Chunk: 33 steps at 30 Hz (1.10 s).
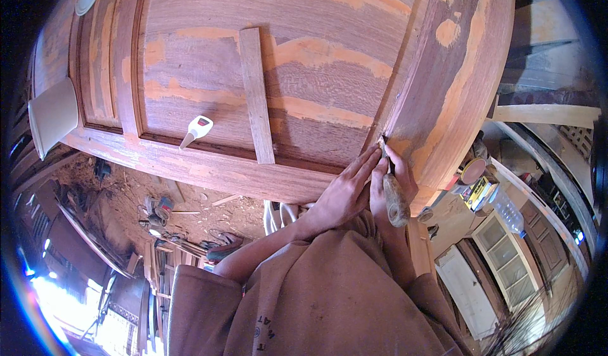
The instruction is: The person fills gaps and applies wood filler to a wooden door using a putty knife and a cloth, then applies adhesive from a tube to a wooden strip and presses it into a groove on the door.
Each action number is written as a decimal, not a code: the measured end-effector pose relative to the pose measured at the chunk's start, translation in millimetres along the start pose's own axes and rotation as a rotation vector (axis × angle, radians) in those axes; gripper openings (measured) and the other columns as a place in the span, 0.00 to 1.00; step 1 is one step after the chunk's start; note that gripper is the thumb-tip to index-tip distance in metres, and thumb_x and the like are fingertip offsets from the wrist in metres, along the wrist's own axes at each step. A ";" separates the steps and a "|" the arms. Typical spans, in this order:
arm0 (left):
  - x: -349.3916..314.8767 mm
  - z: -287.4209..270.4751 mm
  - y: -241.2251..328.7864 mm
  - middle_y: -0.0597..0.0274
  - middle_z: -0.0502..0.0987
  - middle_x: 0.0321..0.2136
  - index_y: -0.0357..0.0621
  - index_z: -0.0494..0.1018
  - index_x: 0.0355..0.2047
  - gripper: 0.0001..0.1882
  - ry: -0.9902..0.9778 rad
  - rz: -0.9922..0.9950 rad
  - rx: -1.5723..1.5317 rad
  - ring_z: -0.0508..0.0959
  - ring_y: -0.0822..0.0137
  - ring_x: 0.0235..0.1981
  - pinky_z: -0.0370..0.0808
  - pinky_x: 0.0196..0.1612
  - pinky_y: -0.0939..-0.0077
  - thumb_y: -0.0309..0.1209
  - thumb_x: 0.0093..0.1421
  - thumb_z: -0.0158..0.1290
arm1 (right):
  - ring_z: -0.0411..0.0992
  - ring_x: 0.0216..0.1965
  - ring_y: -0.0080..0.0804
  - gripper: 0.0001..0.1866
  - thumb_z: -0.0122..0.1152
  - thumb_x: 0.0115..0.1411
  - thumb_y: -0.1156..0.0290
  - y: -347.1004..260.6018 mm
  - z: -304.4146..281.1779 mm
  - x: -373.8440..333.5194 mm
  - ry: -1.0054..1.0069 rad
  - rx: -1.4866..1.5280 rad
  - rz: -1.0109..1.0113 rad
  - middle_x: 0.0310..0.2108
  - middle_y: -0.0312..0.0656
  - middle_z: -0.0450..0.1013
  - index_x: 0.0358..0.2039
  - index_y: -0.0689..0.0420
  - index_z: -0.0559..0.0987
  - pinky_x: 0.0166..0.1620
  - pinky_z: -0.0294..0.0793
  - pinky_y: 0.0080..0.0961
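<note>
A wooden door panel (pixel 323 81) with orange filler patches lies in front of me. My right hand (pixel 398 172) is closed round a chisel whose worn wooden handle (pixel 396 203) points back toward my body. Its blade is mostly hidden by my fingers. The fingers of my left hand (pixel 345 190) are pressed together on the blade, close to the tip. That tip meets the groove (pixel 382 136) between the recessed panel and the right-hand frame piece, where some pale wood shows.
On the door lie a thin wood strip (pixel 256 96) and a white glue bottle (pixel 196 129). A white container (pixel 56 117) stands at its left edge. Below left, a power tool (pixel 159 209) rests on the sawdust-covered floor. A plastic bottle (pixel 506 213) and window frame (pixel 503 255) are at right.
</note>
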State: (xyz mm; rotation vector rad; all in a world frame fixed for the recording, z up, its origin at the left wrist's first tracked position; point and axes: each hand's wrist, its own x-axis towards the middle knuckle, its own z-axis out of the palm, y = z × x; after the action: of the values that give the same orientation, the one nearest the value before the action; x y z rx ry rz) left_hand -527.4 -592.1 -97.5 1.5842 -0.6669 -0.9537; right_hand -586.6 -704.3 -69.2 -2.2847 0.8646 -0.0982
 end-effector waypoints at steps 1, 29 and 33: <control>-0.6 -0.7 -0.2 0.31 0.57 0.64 0.28 0.56 0.64 0.34 -0.011 0.003 0.007 0.61 0.37 0.64 0.65 0.64 0.55 0.18 0.56 0.49 | 0.77 0.42 0.52 0.15 0.53 0.65 0.73 -0.2 0.2 -0.1 0.000 0.000 0.000 0.41 0.54 0.77 0.51 0.63 0.75 0.47 0.77 0.41; 3.0 2.6 -1.8 0.33 0.54 0.66 0.29 0.52 0.66 0.36 -0.022 0.012 -0.013 0.59 0.38 0.66 0.64 0.65 0.57 0.19 0.57 0.50 | 0.78 0.42 0.50 0.14 0.53 0.64 0.74 -1.2 0.8 6.1 0.019 -0.033 0.003 0.43 0.52 0.77 0.50 0.60 0.75 0.45 0.78 0.39; 0.9 0.5 -0.9 0.34 0.53 0.66 0.29 0.52 0.66 0.37 -0.027 0.003 -0.038 0.58 0.39 0.66 0.63 0.66 0.57 0.20 0.57 0.50 | 0.77 0.41 0.50 0.14 0.54 0.64 0.73 -1.9 0.0 4.4 0.005 -0.039 0.030 0.40 0.51 0.76 0.50 0.58 0.75 0.44 0.78 0.40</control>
State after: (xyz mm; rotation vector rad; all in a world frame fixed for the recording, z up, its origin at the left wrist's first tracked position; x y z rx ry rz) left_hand -527.4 -592.9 -98.7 1.5389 -0.6656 -0.9817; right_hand -582.2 -706.0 -68.8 -2.3078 0.9104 -0.0737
